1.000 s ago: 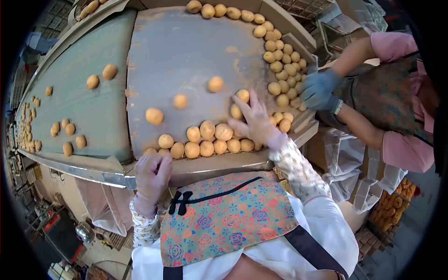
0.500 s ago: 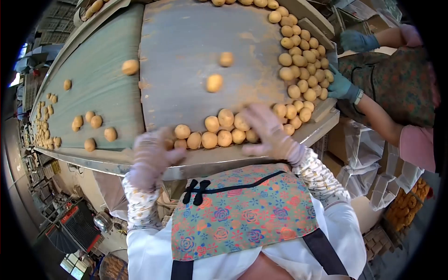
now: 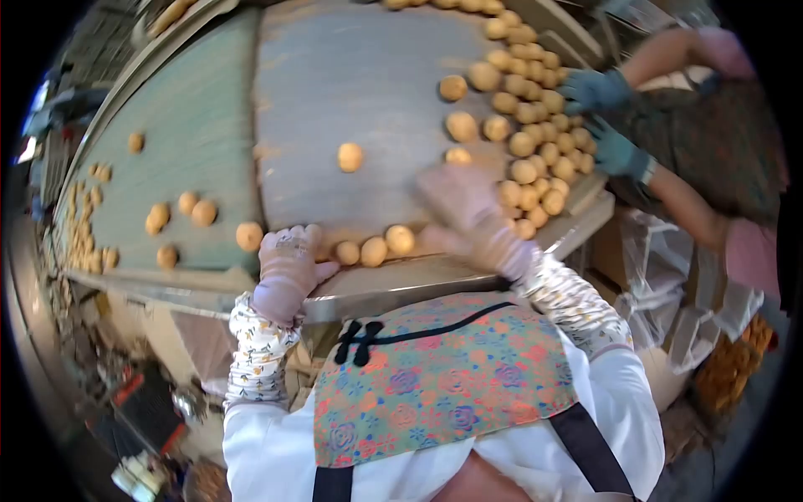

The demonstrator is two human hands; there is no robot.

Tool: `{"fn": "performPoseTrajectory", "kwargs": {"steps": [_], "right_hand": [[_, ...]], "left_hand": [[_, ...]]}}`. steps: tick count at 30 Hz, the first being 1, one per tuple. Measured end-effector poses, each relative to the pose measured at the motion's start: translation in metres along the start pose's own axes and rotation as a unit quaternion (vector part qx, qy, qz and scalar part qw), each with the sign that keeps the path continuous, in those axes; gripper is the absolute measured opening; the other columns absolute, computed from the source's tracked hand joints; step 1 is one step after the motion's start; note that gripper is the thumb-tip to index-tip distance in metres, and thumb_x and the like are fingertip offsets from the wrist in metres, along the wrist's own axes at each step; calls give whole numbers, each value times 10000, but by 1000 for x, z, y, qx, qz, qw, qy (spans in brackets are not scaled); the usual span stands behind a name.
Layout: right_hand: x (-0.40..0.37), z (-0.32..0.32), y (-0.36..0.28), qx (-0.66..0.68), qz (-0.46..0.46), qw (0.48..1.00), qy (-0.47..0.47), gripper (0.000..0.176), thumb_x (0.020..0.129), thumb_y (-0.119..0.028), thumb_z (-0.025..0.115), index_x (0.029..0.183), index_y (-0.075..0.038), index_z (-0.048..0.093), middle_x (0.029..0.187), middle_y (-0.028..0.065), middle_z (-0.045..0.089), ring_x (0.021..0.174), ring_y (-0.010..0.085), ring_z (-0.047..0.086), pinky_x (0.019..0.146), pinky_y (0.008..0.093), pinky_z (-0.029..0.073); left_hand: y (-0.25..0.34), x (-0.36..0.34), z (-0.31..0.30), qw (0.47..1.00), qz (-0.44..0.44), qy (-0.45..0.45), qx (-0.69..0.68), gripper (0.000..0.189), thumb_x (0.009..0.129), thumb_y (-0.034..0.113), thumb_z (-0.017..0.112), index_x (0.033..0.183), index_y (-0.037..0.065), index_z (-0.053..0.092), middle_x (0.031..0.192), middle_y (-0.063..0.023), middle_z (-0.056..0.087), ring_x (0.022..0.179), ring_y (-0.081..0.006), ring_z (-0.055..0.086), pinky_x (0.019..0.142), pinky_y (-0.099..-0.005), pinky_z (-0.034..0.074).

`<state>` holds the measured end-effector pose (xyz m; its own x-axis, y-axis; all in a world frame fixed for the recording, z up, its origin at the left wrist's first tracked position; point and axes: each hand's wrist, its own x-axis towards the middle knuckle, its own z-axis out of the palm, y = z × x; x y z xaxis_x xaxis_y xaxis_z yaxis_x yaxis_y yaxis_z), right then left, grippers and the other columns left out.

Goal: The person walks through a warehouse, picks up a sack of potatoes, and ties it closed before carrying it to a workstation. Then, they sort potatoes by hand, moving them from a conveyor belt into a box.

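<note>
Two pink gloves [image 3: 288, 268], two blue gloves [image 3: 595, 90], dozens of potatoes [image 3: 350, 156].

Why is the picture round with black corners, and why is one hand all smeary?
Head view: a wide lens curves the belt and darkens the corners; the right hand is smeared by motion blur, while the left hand and the potatoes beside it look sharper.
</note>
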<state>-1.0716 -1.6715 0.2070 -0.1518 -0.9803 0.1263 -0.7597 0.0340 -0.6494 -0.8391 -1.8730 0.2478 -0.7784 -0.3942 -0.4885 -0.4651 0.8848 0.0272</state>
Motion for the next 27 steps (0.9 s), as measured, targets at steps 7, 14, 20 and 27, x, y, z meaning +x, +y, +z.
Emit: {"fn": "performPoseTrajectory", "kwargs": {"steps": [7, 14, 20, 27], "right_hand": [[-20, 7, 14, -40, 55, 985, 157, 472, 787, -294, 695, 1174, -56, 569, 1201, 156, 542, 1133, 365, 510, 921, 443, 424], [-93, -30, 40, 85, 270, 957, 65, 460, 809, -318, 667, 1190, -70, 593, 1269, 164, 534, 1189, 404, 441, 1000, 479, 365], [-88, -23, 41, -70, 241, 965, 79, 466, 790, -249, 663, 1214, -74, 581, 1204, 166, 544, 1150, 360, 498, 972, 453, 408], [-66, 25, 23, -265, 275, 922, -68, 166, 848, -209, 556, 987, -130, 601, 906, 129, 611, 828, 285, 632, 665, 393, 511]], "left_hand": [[30, 10, -26, 919, 7, 279, -277, 167, 822, 128, 697, 972, 66, 656, 741, -81, 646, 664, -250, 626, 660, -362, 500], [38, 3, 3, 898, 18, 260, -355, 151, 835, 94, 683, 977, 47, 671, 826, -93, 676, 741, -229, 635, 719, -348, 498], [36, 4, 1, 863, -20, 251, -438, 149, 838, 63, 670, 983, 25, 674, 867, -101, 687, 740, -209, 650, 739, -323, 499], [32, 5, 10, 884, 4, 286, -369, 158, 833, 87, 689, 990, 63, 687, 828, -78, 669, 761, -221, 629, 736, -348, 493]]}}
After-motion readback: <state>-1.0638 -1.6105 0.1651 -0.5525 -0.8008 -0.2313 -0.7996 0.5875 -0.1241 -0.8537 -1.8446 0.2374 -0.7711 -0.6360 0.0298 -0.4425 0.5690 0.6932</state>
